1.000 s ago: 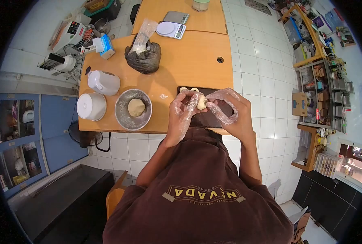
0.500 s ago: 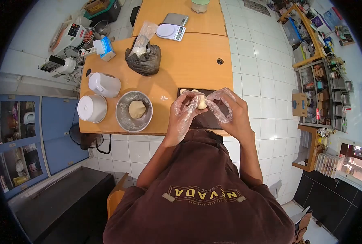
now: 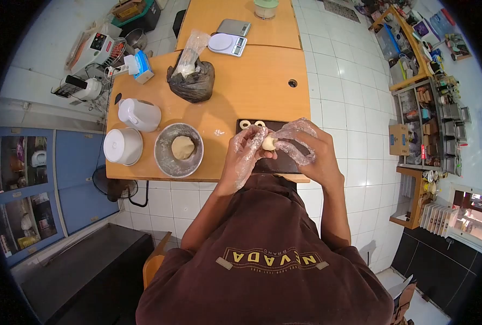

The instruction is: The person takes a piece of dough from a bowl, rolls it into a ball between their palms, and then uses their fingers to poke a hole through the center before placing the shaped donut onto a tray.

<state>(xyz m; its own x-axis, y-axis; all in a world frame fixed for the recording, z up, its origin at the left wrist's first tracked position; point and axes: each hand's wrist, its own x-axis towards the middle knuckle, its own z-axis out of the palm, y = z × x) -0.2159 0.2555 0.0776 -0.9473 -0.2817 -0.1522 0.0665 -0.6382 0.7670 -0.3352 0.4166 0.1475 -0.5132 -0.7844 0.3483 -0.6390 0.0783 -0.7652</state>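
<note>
A small pale piece of dough (image 3: 269, 143) is held between my two floury hands, above a dark baking tray (image 3: 279, 165). My left hand (image 3: 243, 154) is closed around its left side. From the right, the fingers of my right hand (image 3: 310, 143) pinch at the dough, thumb and forefinger curved toward it. Two dough rings (image 3: 252, 124) with holes in their middles lie at the tray's far left corner; my hands cover part of the tray. Left of my hands, a metal bowl (image 3: 165, 163) holds a larger ball of dough (image 3: 183, 147).
On the wooden table (image 3: 252, 76) stand a white lidded tub (image 3: 123, 145), a white pitcher (image 3: 139, 114) and a black plastic bag (image 3: 192, 84). Farther back are a white scale (image 3: 226, 44), a grey scale (image 3: 234, 27) and a blue box (image 3: 142, 66).
My right hand has shifted slightly right and down, and its fingers have turned around the dough. The dough rings on the tray show more fully now.
</note>
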